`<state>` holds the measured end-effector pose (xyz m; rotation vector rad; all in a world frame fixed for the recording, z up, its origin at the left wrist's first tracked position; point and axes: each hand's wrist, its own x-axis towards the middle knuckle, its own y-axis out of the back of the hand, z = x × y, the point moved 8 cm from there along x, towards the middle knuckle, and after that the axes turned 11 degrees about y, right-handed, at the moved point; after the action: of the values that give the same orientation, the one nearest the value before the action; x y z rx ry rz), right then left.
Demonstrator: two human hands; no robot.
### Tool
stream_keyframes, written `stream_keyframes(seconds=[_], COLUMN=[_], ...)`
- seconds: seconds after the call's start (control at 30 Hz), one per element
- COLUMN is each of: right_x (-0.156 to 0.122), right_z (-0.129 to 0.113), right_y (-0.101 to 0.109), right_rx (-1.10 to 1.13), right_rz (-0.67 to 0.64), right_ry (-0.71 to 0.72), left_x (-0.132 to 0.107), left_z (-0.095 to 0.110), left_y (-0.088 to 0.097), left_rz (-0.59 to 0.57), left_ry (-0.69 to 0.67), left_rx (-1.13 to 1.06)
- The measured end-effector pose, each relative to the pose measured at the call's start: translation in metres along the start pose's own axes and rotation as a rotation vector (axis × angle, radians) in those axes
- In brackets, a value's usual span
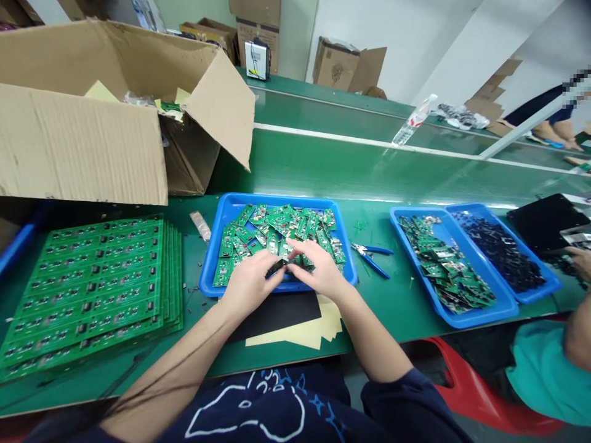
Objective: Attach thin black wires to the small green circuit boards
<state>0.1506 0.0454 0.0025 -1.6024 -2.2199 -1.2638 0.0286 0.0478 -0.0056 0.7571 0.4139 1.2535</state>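
Observation:
My left hand (249, 280) and my right hand (318, 267) meet over the near edge of a blue tray (217, 246) heaped with several small green circuit boards (277, 234). Both hands pinch one small green circuit board (282, 266) between their fingertips, held just above the heap. A black mat (277, 314) and yellow paper sheets (305, 335) lie on the green table under my wrists.
A stack of large green board panels (92, 283) lies at left, with an open cardboard box (92, 111) behind. Blue-handled cutters (372, 255) lie right of the tray. Two more blue trays (480, 314) hold boards and black parts. A co-worker's hand (579, 261) and teal sleeve are at far right.

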Motion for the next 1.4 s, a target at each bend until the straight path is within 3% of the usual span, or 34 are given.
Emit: stream_keyframes(seconds=[0.17, 0.33, 0.43, 0.53, 0.6, 0.73, 0.87, 1.03, 1.23, 1.4], right_x=[-0.005, -0.013, -0.016, -0.016, -0.012, -0.007, -0.012, -0.015, -0.01, -0.008], right_z=[0.018, 0.034, 0.039, 0.036, 0.034, 0.034, 0.035, 0.038, 0.032, 0.023], right_y=[0.015, 0.04, 0.052, 0.054, 0.044, -0.001, -0.027, -0.028, 0.002, 0.004], right_rx=[-0.089, -0.303, -0.203, 0.026, 0.245, 0.697, 0.833, 0.724, 0.226, 0.108], right_rz=[0.192, 0.303, 0.392, 0.483, 0.445, 0.168, 0.023, 0.011, 0.074, 0.047], right_ry=[-0.14, -0.271, -0.301, -0.271, -0.279, -0.414, -0.567, -0.57, -0.462, -0.406], left_x=[0.003, 0.001, -0.003, -0.003, -0.001, 0.001, 0.001, 0.002, 0.001, -0.001], left_z=[-0.002, -0.016, -0.024, -0.024, -0.02, -0.006, -0.004, -0.02, -0.028, -0.027], left_y=[0.015, 0.026, 0.032, 0.032, 0.026, 0.008, 0.002, 0.007, -0.01, -0.013], left_rz=[0.076, 0.14, 0.223, 0.241, 0.163, -0.057, -0.125, -0.007, -0.13, -0.172], left_ry=[0.089, 0.341, 0.436, 0.449, 0.431, 0.35, 0.336, 0.444, 0.61, 0.642], left_rx=[-0.114, -0.338, -0.476, -0.554, -0.568, -0.542, -0.524, -0.537, -0.832, -0.867])
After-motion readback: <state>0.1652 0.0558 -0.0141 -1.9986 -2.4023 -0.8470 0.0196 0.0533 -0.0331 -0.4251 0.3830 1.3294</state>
